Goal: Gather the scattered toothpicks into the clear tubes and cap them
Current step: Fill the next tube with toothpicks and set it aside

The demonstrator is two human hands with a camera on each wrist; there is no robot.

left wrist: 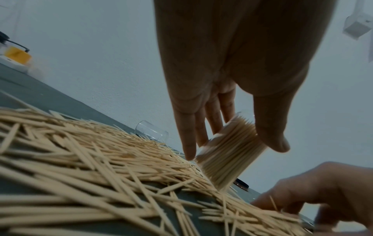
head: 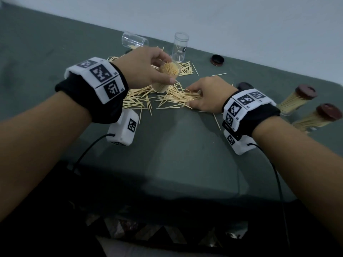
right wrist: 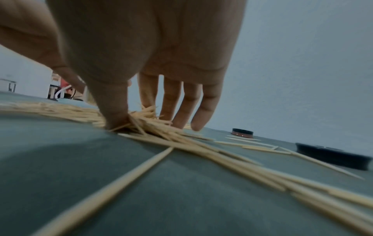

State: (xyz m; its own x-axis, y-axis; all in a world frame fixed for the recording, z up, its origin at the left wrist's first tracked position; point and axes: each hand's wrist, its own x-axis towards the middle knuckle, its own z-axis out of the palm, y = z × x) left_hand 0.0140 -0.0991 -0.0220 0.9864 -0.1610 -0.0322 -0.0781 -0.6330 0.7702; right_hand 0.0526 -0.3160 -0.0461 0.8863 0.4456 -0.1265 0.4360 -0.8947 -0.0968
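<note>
Loose toothpicks (head: 148,98) lie in a wide heap on the grey-green table (head: 176,154). My left hand (head: 167,70) grips a clear tube (left wrist: 228,151) packed with toothpicks, tilted over the heap with its open end up. The thumb is on one side of the tube and the fingers on the other. My right hand (head: 192,98) is down on the right part of the heap. In the right wrist view its thumb (right wrist: 118,118) and first fingers pinch a small bunch of toothpicks (right wrist: 145,119) against the table.
An empty clear tube (head: 134,41) lies on its side at the back. An upright tube (head: 181,46) holds a few picks. Two dark caps (head: 217,60) (head: 244,85) lie on the table. Two filled, capped tubes (head: 297,101) (head: 316,117) lie at the right edge.
</note>
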